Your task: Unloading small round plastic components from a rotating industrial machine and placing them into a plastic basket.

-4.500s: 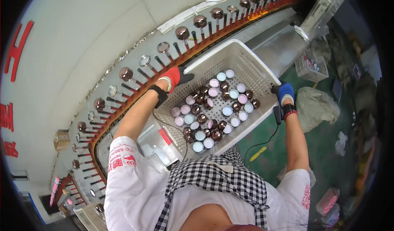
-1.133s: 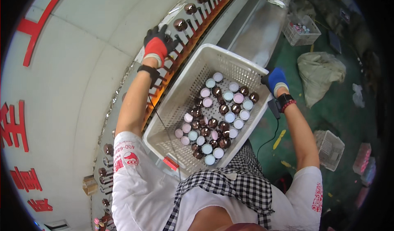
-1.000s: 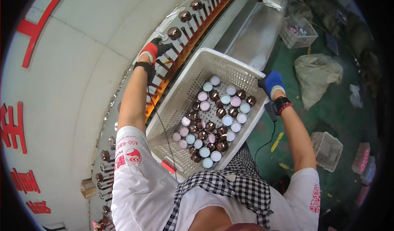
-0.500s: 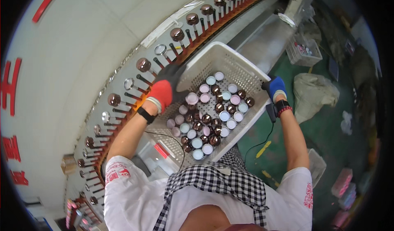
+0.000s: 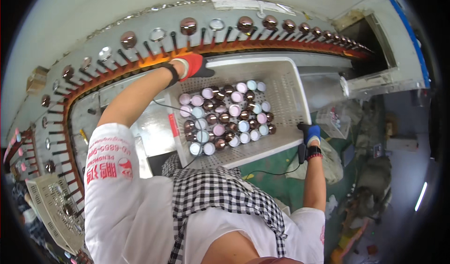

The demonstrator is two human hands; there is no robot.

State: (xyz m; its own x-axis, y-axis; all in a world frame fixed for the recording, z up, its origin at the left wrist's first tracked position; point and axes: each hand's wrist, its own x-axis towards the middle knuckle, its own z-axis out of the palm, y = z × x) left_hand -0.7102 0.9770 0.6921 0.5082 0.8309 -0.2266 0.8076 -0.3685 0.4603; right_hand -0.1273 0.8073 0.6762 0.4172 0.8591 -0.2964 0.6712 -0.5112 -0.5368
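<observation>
Both my hands are at a pale grey perforated plastic crate [image 5: 281,71] in front of me. My left hand [image 5: 194,67], in a red glove with dark fingers, is closed over its far rim near the left corner. At the right near corner, my right hand [image 5: 309,133], in a blue glove with black fingers, grips the rim. Inside the crate lie many small round pieces: glossy brown domed caps [image 5: 212,118] and caps with pale pink [image 5: 235,109] or pale blue [image 5: 243,126] faces up. My left fingertips are partly hidden.
A curved conveyor line [image 5: 225,46] runs behind the crate, carrying brown domes [image 5: 188,26] and silvery rings [image 5: 158,33] on upright sticks. A metal surface [image 5: 145,132] lies left of the crate. Another crate [image 5: 51,212] stands lower left; a small bin [image 5: 335,121] and a sack [image 5: 323,163] are at right.
The view has turned, so the conveyor now runs across behind the crate. Both hands stay at the crate, whose sides now lie more level in the picture.
</observation>
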